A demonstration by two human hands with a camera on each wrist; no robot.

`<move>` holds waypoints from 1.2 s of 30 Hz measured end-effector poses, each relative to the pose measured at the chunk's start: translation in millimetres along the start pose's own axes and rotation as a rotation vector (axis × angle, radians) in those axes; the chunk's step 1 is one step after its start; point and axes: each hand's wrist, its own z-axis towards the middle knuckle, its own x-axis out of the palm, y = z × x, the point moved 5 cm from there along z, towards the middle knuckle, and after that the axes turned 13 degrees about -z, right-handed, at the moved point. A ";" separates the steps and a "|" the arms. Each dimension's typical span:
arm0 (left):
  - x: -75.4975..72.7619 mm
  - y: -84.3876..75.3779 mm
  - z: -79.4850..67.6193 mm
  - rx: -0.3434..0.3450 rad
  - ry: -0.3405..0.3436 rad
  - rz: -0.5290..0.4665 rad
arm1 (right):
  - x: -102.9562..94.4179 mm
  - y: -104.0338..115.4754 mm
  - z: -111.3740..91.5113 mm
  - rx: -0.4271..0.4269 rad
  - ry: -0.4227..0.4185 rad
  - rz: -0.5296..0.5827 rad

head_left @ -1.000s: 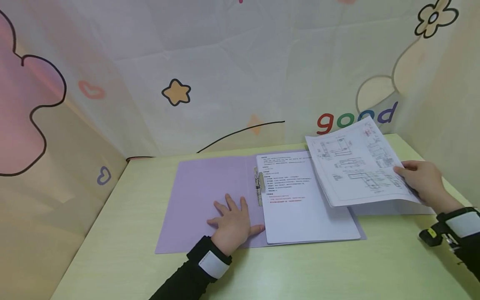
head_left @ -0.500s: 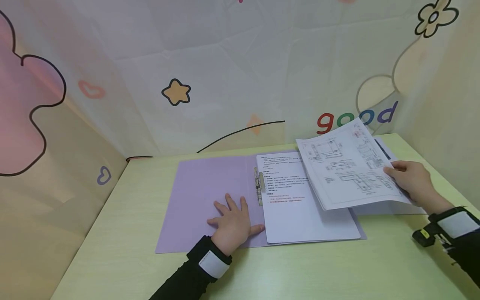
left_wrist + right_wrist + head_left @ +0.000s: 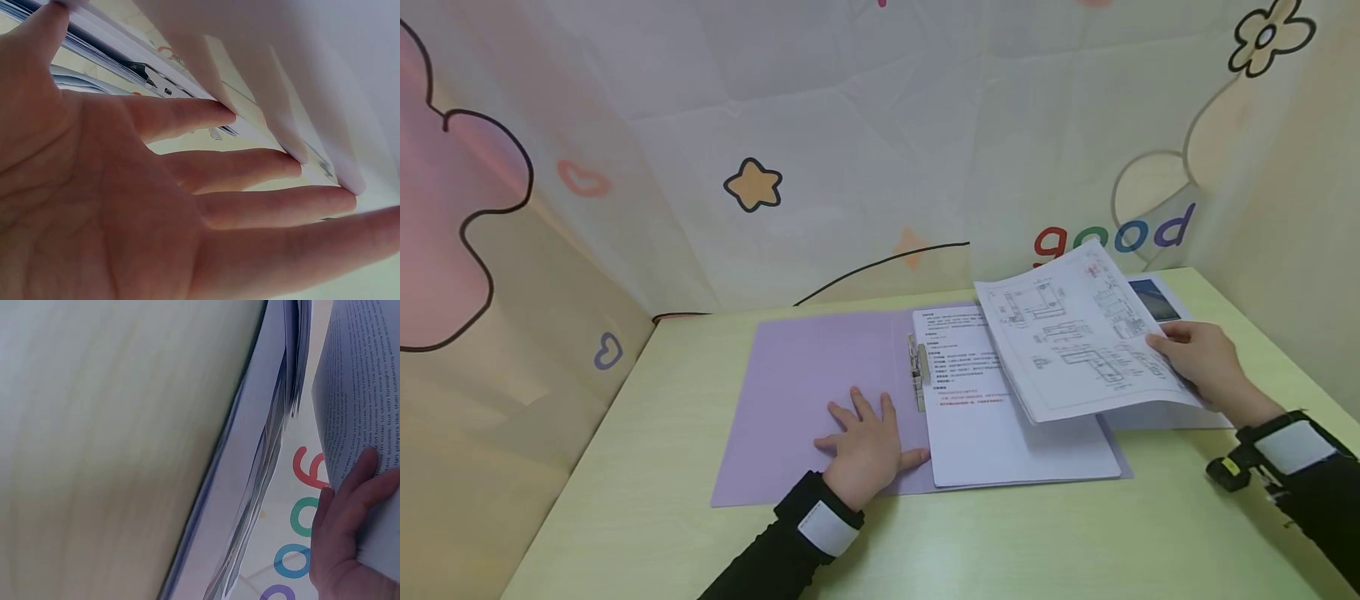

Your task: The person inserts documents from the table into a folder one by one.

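Note:
A purple ring folder (image 3: 820, 358) lies spread on the table, its metal clip (image 3: 917, 375) along the spine. On its right side sits a stack of printed sheets (image 3: 1000, 450) with black and red text. My left hand (image 3: 863, 454) rests on the left cover, fingers spread and straight, thumb at the stack's lower left edge. Raised and tilted above the stack is a sheaf of papers (image 3: 1060, 333), line drawings on top. My right hand (image 3: 1206, 362) pinches its right edge; in the right wrist view, fingers (image 3: 365, 465) lie against a sheet with dense text.
More white paper (image 3: 1172, 415) lies at the right, partly under the raised sheaf, with a dark picture (image 3: 1153, 298) at its top. The light green table (image 3: 1037, 542) meets a patterned curtain (image 3: 850, 150) at the back.
My right hand has moved left with the drawing sheaf, now covering more of the printed stack. More of the dark picture at the right shows. My left hand has not moved.

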 end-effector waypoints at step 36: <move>1.3 -0.1 2.5 -0.037 0.040 -0.021 | 33.5 36.8 -4.4 -0.084 0.058 -0.035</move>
